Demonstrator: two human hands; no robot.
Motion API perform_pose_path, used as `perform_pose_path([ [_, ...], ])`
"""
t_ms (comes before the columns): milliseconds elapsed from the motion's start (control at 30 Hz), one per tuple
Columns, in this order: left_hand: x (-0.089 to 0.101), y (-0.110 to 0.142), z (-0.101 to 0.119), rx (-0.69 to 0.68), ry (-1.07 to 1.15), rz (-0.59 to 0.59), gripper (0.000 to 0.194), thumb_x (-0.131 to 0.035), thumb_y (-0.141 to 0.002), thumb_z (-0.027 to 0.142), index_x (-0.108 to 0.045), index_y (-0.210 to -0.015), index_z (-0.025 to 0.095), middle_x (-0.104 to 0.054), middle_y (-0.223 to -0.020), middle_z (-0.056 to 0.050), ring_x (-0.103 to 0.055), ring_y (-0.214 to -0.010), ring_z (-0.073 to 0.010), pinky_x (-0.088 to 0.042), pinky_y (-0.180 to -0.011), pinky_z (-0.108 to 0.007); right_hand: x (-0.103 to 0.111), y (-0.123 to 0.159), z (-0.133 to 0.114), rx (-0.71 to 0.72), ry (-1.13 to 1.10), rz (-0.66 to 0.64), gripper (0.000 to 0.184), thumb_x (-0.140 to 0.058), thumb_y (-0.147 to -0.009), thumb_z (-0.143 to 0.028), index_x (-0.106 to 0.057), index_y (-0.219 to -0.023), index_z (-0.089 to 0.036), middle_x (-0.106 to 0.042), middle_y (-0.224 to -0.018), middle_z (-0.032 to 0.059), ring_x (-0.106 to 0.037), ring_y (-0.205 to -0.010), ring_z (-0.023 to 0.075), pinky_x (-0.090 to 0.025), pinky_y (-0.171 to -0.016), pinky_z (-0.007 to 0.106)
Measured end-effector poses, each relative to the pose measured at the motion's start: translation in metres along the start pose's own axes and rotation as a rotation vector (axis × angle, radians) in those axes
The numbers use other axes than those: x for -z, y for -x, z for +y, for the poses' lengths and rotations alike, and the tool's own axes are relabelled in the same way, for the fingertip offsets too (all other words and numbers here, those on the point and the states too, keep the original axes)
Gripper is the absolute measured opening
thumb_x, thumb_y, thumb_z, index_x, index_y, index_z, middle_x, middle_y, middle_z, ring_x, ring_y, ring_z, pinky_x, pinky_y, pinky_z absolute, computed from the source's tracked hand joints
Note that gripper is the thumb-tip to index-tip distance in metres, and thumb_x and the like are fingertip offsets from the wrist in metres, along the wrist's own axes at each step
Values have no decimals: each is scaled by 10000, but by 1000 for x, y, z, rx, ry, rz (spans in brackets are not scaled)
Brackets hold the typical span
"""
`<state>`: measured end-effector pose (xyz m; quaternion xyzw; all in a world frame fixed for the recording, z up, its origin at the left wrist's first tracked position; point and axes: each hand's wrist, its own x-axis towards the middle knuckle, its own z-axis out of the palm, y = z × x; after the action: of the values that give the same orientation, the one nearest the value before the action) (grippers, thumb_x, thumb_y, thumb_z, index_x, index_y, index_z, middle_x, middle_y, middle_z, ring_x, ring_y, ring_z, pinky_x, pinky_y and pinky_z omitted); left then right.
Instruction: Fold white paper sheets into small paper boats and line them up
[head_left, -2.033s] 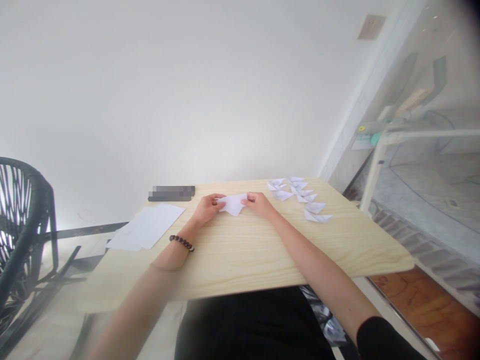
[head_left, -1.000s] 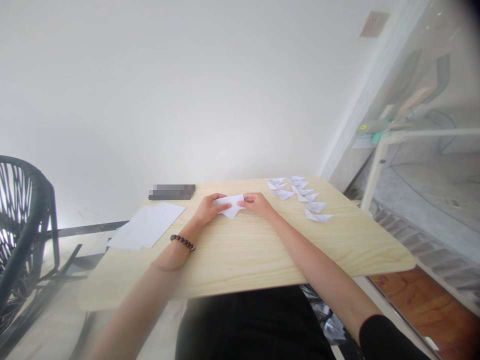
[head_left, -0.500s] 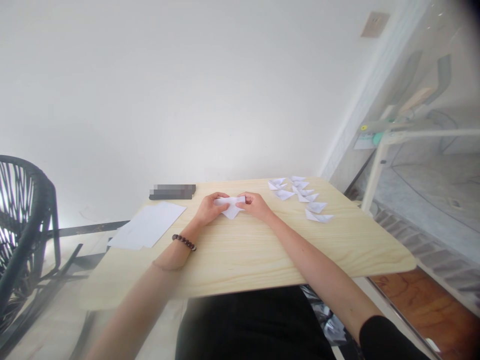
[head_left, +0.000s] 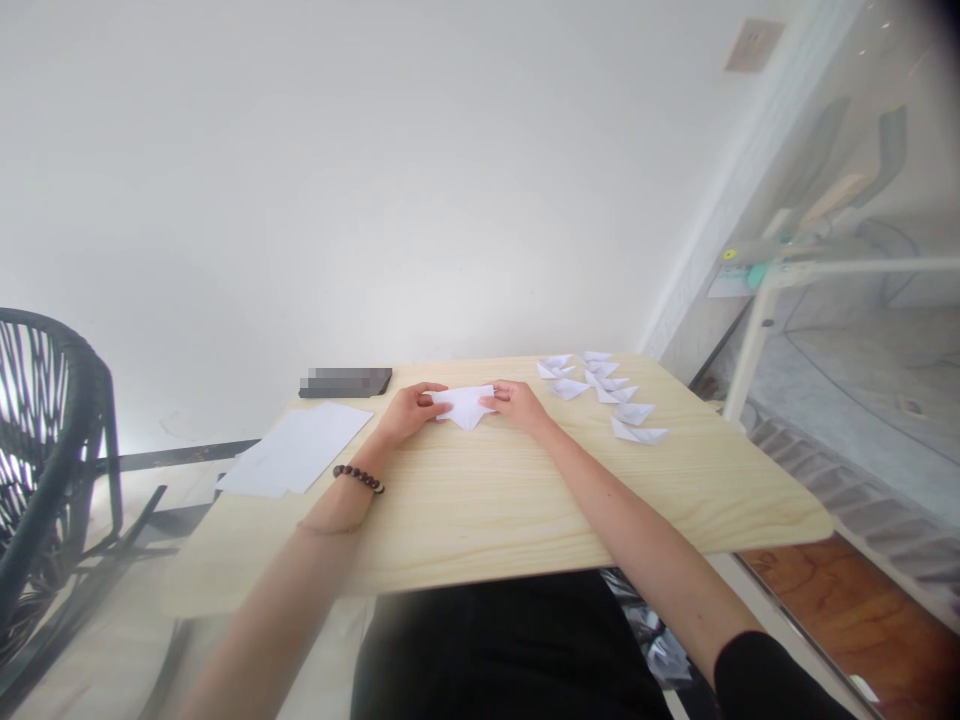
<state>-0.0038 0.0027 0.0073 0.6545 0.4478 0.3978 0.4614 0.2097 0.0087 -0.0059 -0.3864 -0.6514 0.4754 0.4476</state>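
Head view, hands (head_left: 463,408) pinching folded paper (head_left: 466,406)

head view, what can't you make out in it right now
All in the head view:
- Back of the folded paper: turned away; its ends are partly covered by the fingers of the left hand and right hand.
- Detail on the dark object: pixelated.
- Number of white sheets: overlapping, edges too thin.
- Rest of the chair: cut off by the left edge.
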Motion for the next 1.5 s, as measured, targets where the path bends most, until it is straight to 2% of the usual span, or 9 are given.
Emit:
perform_pose_path([
  [100, 2, -2, -3, -14, -18, 65, 480, -674, -555, 394, -572, -936, 120, -642, -734, -62, -582, -634, -160, -458, -621, -290, 0, -1, 2, -6, 28, 46, 303, -620, -639, -285, -592, -906, -145, -643, -878, 69, -600, -792, 181, -504, -648, 289],
  [233, 4, -4, -7, -36, -16, 51, 407, -648, -588, 394, -596, -883, 119, -651, -758, -72, -588, -670, -168, -462, -672, -309, 0, -4, 4, 2, 55, 80, 269, -617, -639, -259, -589, -882, -147, -646, -854, 64, -604, -751, 167, -510, -623, 279],
  [533, 6, -3, -5, -37, 70, -41, 390, -612, -635, 316, -578, -960, 102, -648, -828, -78, -590, -743, -164, -456, -741, -319, 10, -3, 2, 22, 50, -43, 351, -523, -700, -162, -542, -1049, -135, -645, -876, 69, -595, -766, 146, -494, -688, 280],
  [633, 5, -4, -8, -33, 98, -16, 409, -612, -639, 317, -557, -981, 100, -640, -858, -87, -591, -762, -171, -453, -757, -344, 12, -3, 2, 34, 72, -53, 377, -504, -707, -164, -529, -1082, -138, -648, -854, 54, -599, -754, 142, -486, -699, 281],
  [767, 0, -4, -10, -52, 108, 10, 472, -643, -608, 333, -527, -1014, 120, -622, -922, -94, -582, -822, -188, -463, -731, -339, 6, 0, 0, 27, 106, -8, 382, -533, -696, -203, -530, -1073, -146, -653, -807, 51, -602, -726, 147, -488, -658, 271],
  [900, -4, -3, -7, -56, -17, 60, 486, -669, -573, 355, -545, -985, 128, -634, -864, -79, -588, -762, -187, -460, -671, -307, -4, 2, 0, 52, 195, 65, 337, -571, -673, -242, -564, -1002, -171, -657, -769, 49, -602, -721, 159, -479, -636, 267],
  [1167, 2, -3, -6, -41, -32, -12, 456, -615, -631, 371, -563, -1007, 119, -644, -807, -68, -578, -715, -164, -438, -628, -260, 1, 0, -3, 33, 104, -48, 360, -514, -695, -185, -539, -1052, -141, -646, -841, 62, -588, -721, 134, -469, -661, 253],
  [1333, 1, -2, -5, -24, -31, 14, 484, -628, -605, 421, -578, -978, 116, -648, -804, -71, -584, -702, -174, -447, -627, -278, 2, 0, -1, 56, 103, -101, 283, -514, -704, -251, -581, -953, -134, -637, -837, 45, -576, -727, 132, -452, -630, 230],
  [1500, -3, -2, -1, -101, 5, 50, 474, -664, -573, 403, -579, -939, 114, -636, -890, -80, -583, -795, -187, -446, -721, -304, 0, 3, -4, 181, 438, 68, 205, -547, -690, -329, -623, -744, -146, -609, -662, -1, -532, -604, 107, -397, -557, 203],
])
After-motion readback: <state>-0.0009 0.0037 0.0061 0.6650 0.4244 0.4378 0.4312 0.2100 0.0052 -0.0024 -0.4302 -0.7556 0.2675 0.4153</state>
